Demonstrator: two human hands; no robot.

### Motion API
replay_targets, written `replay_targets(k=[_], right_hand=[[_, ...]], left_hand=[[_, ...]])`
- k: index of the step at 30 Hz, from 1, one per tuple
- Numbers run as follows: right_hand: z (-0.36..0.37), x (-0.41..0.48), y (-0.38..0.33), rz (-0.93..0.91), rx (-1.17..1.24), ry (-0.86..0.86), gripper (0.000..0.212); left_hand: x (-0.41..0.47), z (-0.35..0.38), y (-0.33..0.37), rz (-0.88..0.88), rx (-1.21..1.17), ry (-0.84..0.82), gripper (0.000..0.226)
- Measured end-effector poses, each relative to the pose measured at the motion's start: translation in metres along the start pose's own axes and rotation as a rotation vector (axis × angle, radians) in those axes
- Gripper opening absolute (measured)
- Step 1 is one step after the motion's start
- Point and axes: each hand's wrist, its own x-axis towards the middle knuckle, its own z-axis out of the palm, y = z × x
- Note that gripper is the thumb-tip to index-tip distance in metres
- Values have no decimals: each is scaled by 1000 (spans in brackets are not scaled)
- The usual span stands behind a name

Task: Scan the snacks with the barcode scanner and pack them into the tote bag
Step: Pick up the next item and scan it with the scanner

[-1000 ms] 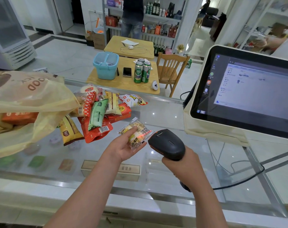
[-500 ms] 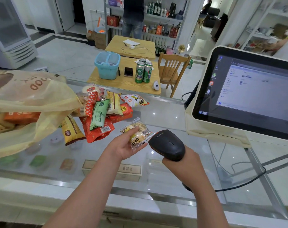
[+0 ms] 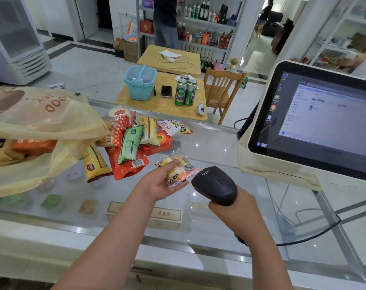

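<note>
Almost nothing has shifted since the earlier frames; both hands keep their pose. The left hand [image 3: 160,184] pinches a clear-wrapped snack packet [image 3: 175,164] between thumb and curled fingers, with its barcode [image 3: 188,169] edge turned right. The right hand [image 3: 234,208] is wrapped round the black barcode scanner [image 3: 216,185], whose nose is just beside the barcode, red light falling on it. The yellow tote bag [image 3: 41,122] lies well left on the glass counter [image 3: 209,143], beyond the snack pile [image 3: 134,141]. Packing therefore likely falls to the nearer left hand.
</note>
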Motion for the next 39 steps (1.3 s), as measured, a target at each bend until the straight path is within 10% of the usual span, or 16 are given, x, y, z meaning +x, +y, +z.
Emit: replay_targets(k=[39], right_hand=[[1,2,-11,82,61,-48,9]], left_hand=[[18,-14,5,316,314,-95,27]])
